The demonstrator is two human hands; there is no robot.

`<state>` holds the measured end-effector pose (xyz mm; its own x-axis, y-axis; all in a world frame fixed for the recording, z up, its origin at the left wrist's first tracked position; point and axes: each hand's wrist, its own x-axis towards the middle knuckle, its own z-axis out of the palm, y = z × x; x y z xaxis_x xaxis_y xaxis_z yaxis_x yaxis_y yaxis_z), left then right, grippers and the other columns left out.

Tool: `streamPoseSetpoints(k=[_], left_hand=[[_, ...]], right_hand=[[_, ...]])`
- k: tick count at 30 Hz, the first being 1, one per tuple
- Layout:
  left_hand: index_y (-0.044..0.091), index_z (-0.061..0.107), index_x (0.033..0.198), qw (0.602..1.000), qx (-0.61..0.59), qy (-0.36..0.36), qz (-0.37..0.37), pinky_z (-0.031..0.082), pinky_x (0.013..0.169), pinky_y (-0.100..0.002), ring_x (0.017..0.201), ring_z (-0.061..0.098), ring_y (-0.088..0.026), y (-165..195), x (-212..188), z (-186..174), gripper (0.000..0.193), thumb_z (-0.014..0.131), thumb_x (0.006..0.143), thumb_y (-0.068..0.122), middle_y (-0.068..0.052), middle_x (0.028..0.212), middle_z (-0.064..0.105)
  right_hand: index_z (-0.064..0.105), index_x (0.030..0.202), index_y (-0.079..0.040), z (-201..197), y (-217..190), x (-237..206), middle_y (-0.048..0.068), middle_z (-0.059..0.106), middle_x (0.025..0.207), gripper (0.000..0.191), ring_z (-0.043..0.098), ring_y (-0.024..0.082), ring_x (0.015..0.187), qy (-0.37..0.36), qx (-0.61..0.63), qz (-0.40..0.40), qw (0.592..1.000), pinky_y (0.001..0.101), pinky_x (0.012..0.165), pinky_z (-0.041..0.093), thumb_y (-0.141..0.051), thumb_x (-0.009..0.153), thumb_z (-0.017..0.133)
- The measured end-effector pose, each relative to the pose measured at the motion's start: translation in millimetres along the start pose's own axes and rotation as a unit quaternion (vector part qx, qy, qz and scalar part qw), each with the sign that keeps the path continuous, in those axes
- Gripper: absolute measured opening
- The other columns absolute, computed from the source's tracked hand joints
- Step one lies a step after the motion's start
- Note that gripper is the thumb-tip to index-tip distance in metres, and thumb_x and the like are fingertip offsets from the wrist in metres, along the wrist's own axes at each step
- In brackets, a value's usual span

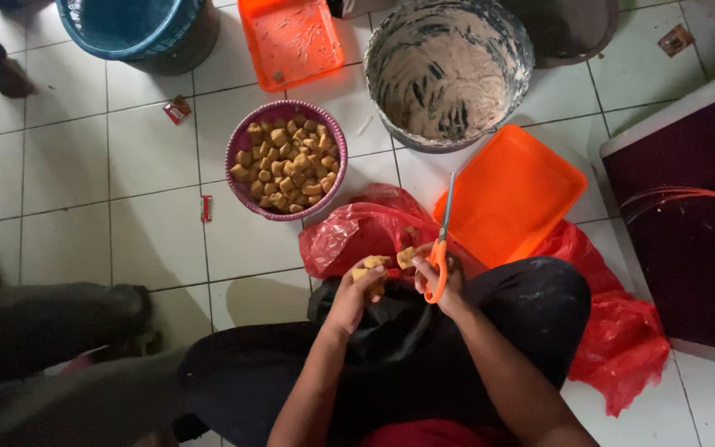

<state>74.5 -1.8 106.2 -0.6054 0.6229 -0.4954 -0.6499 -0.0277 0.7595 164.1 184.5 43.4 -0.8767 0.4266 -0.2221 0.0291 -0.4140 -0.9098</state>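
The person sits on the tiled floor (68, 190) with knees spread, so the lap makes a working spot right over a red plastic bag (357, 236). I'll take that bag as the marker for everything else.

The left hand (356, 291) hangs just over the near edge of the bag, fingers curled shut around a small tan fried piece (371, 263) that pokes out above the knuckles, probably lifted clear so the blades can get at it. The right hand (444, 281) is beside it, fingers closed through the orange loops of a pair of scissors (443, 240); the blades point up and away across the bag. A second tan piece (406, 257) sits at the right fingertips, between the two hands, nearly touching the first.

Beyond the bag, to its far left, stands a purple basket (236, 145) heaped with the same tan pieces, within arm's reach. To the bag's right lies an orange tray (515, 194), tilted on more red plastic. Farther off past the bag sits a grey bucket (448, 70) smeared with pale paste, and another orange tray (290, 40).
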Motion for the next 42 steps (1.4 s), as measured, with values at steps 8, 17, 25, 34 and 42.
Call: streamPoseSetpoints(k=[8,17,25,34,42], left_hand=[[0.004,0.071,0.117,0.988,0.103,0.075,0.087,0.045,0.060,-0.022,0.068,0.054,-0.004,-20.4,5.8,14.2,0.030,0.075,0.095,0.024,0.004,0.085,0.064],[0.015,0.062,0.102,0.951,-0.283,0.109,0.058,0.041,0.056,-0.023,0.068,0.055,-0.010,12.8,17.3,-2.4,0.025,0.065,0.097,0.039,0.001,0.084,0.064],[0.014,0.063,0.108,0.940,-0.321,0.063,0.099,0.041,0.058,-0.023,0.070,0.053,-0.009,26.9,-1.3,5.5,0.026,0.066,0.101,0.039,0.001,0.088,0.062],[0.011,0.064,0.105,0.981,-0.149,0.057,0.109,0.043,0.062,-0.026,0.073,0.057,-0.010,5.4,-12.1,29.0,0.018,0.063,0.099,0.027,0.001,0.085,0.064],[0.024,0.064,0.110,0.944,-0.195,0.197,0.179,0.026,0.049,-0.023,0.054,0.031,-0.004,60.2,64.1,-25.7,0.019,0.063,0.101,0.040,0.009,0.070,0.037]], right_hand=[[0.062,0.107,-0.001,7.6,15.0,-7.7,0.002,0.064,0.074,0.023,0.060,0.009,0.051,0.002,-0.129,-0.082,0.988,0.0258,0.044,0.048,0.000,0.088,0.073],[0.060,0.120,0.007,4.9,-40.1,-21.4,0.007,0.067,0.070,0.096,0.062,0.015,0.063,-0.442,0.042,0.120,0.888,0.0235,0.061,0.044,-0.082,0.084,0.059],[0.061,0.117,0.008,26.9,-64.2,-29.7,0.006,0.066,0.073,0.099,0.064,0.015,0.064,-0.478,0.028,0.196,0.856,0.0247,0.067,0.046,-0.081,0.076,0.070],[0.061,0.102,0.010,-6.4,3.7,-17.5,0.009,0.062,0.064,0.074,0.058,0.019,0.050,-0.387,0.033,0.196,0.900,0.0312,0.046,0.044,-0.058,0.080,0.078],[0.060,0.096,0.005,-22.1,29.2,-4.0,0.008,0.057,0.055,0.052,0.052,0.017,0.041,-0.308,0.100,0.154,0.934,0.0274,0.038,0.040,-0.044,0.090,0.076]])
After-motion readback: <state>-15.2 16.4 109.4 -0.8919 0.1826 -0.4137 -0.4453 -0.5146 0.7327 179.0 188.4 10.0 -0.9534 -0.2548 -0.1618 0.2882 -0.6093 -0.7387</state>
